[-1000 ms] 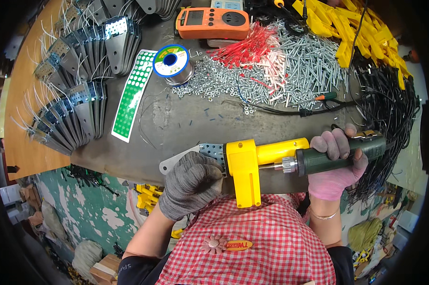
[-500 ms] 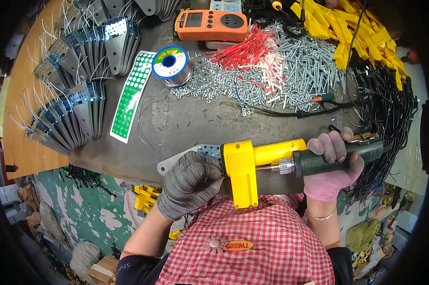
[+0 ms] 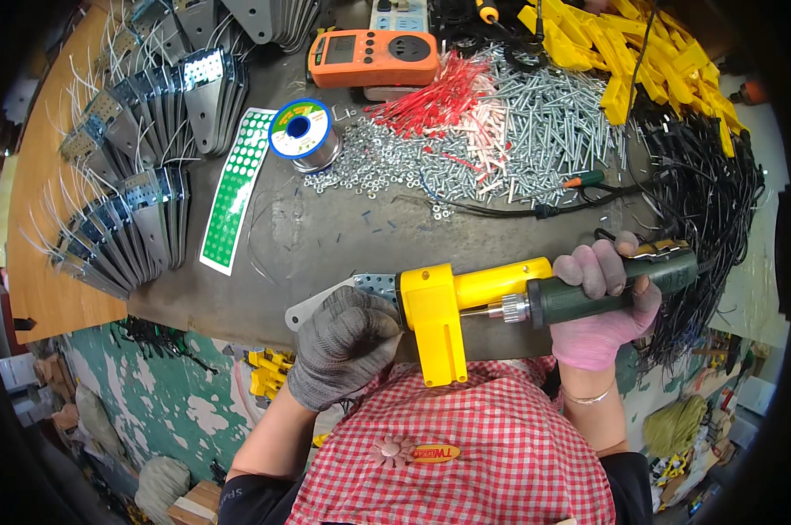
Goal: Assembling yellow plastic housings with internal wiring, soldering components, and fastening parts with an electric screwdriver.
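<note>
Yellow T-shaped plastic housing [image 3: 434, 331]: between both hands.
Grey-gloved left hand [image 3: 344, 346]: fingers curled round perforated silver metal bracket [image 3: 376, 283], left of housing.
Pink-and-grey-gloved right hand [image 3: 607, 335]: fingers wrapping dark-green cylindrical screwdriver [image 3: 575, 303], right of housing.

- Orange meter [image 3: 373, 59] — far side, near the middle
- Blue-rimmed spool [image 3: 313, 131], nearer than the meter
- Green-and-white sticker sheet [image 3: 235, 197], left of the spool
- Red strips [image 3: 430, 96], bunched far side
- Black cables [image 3: 710, 206] — heaped at right
</note>
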Demonstrator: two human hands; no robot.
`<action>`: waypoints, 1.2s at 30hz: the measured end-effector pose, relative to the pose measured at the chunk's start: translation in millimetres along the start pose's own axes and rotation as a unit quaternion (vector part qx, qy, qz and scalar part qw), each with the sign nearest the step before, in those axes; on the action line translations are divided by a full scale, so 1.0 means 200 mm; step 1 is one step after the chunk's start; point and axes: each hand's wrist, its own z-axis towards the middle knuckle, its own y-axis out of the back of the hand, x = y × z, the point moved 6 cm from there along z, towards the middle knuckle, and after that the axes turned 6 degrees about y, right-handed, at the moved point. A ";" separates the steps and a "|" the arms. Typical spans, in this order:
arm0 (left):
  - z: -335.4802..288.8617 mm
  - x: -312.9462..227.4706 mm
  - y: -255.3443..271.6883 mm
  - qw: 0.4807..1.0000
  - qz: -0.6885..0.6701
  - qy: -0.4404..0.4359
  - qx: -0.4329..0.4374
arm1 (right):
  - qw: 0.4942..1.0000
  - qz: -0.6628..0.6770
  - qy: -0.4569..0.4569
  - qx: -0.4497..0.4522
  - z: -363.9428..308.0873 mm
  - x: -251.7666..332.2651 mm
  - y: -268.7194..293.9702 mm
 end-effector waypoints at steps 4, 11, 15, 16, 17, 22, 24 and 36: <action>0.01 0.00 0.00 1.000 0.008 0.007 -0.011 | 0.999 -0.042 0.001 0.015 -0.02 0.03 0.02; -0.02 0.01 0.00 0.995 0.058 0.013 -0.074 | 1.000 -0.025 0.014 -0.010 -0.05 0.02 0.02; -0.05 0.05 -0.01 0.996 0.040 0.021 -0.072 | 0.999 -0.010 0.009 -0.030 -0.05 0.07 0.00; -0.06 0.07 -0.02 0.997 0.064 0.022 -0.042 | 0.996 -0.012 -0.005 -0.087 -0.05 0.10 0.01; -0.09 0.08 -0.02 0.997 0.065 0.014 -0.046 | 0.997 -0.012 -0.001 -0.080 -0.03 0.15 -0.01; -0.14 0.08 0.01 0.976 -0.138 0.131 -0.109 | 0.793 -0.533 0.167 -0.243 0.05 0.91 0.05; 0.00 -0.09 -0.04 0.997 0.035 -0.067 -0.018 | 0.648 -0.664 0.246 -0.279 0.04 1.10 0.11; 0.14 -0.36 0.21 0.969 0.126 -0.119 0.174 | 0.326 -0.934 0.084 0.121 0.20 0.66 0.00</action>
